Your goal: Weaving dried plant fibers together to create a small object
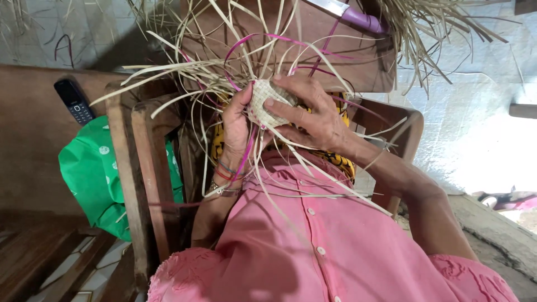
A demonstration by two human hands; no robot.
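Pink buttoned shirt (335, 246) fills the near field below the hands; both forearms rise from it.

Wooden chair frame (142, 168) is noted left of the left hand. A green bag (92, 173) lies beyond it, farther left. A brown wooden worktop (291, 39) is seen just beyond the hands.

Loose pale strips (184, 72) fan out from the hands on all sides. A few magenta strips (291, 39) are mixed in, looping over the fingers.

Small woven piece (267, 103), pale and tightly plaited, is held between the two hands, close in front of the chest.

- Left hand (235, 126): closed around the near-left edge of the woven piece, with bracelets (225, 170) at the wrist.
- Right hand (313, 114): laid over the far-right side, fingers pressed flat on the weave, thumb hidden.

A dark phone (74, 100) is noted well left of the left hand. A knife with a purple handle (363, 19) lies on the worktop, beyond the right hand.

Judgement: plaiting is under way, with only a small core done and long strip ends left free. The next move is judged to call for one free strip being singled out and passed over and under its neighbours. The left hand's grip should be kept firm so the weave does not loosen.
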